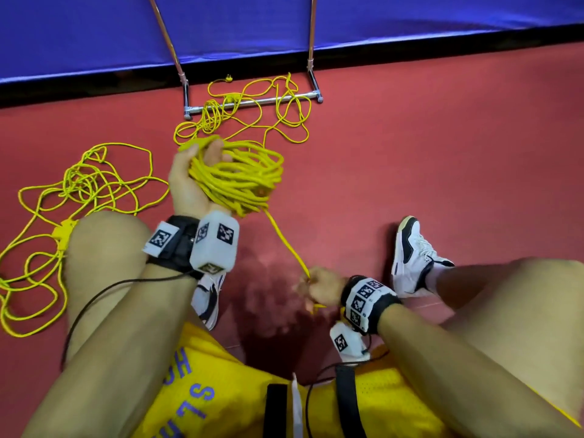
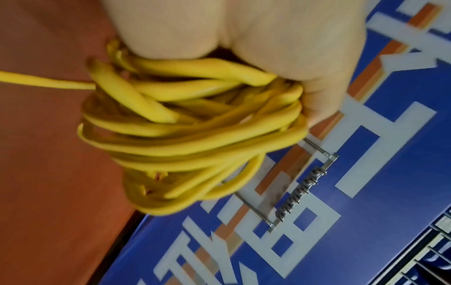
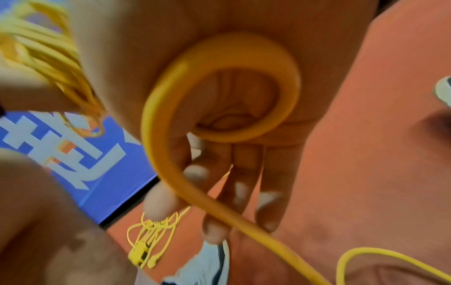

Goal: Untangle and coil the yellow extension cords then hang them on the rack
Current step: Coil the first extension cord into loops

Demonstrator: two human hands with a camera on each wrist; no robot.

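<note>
My left hand [image 1: 189, 178] is raised over the red floor and grips a thick coil of yellow extension cord [image 1: 243, 181]. In the left wrist view the curled fingers [image 2: 305, 67] wrap the coil's loops [image 2: 190, 125]. One strand [image 1: 286, 245] runs down from the coil to my right hand [image 1: 313, 287], which holds it low between my knees. The right wrist view shows that cord [image 3: 171, 169] curling across the palm and passing between thumb and fingers [image 3: 244, 173]. The metal rack [image 1: 252, 102] stands ahead against the blue wall.
A loose yellow cord tangle [image 1: 85, 184] with a socket block [image 1: 64, 235] lies on the floor at my left. Another tangle [image 1: 284, 115] drapes over the rack's base bar. The blue padded wall [image 1: 410, 20] closes the far side. My knees and white shoes [image 1: 410, 254] flank the hands.
</note>
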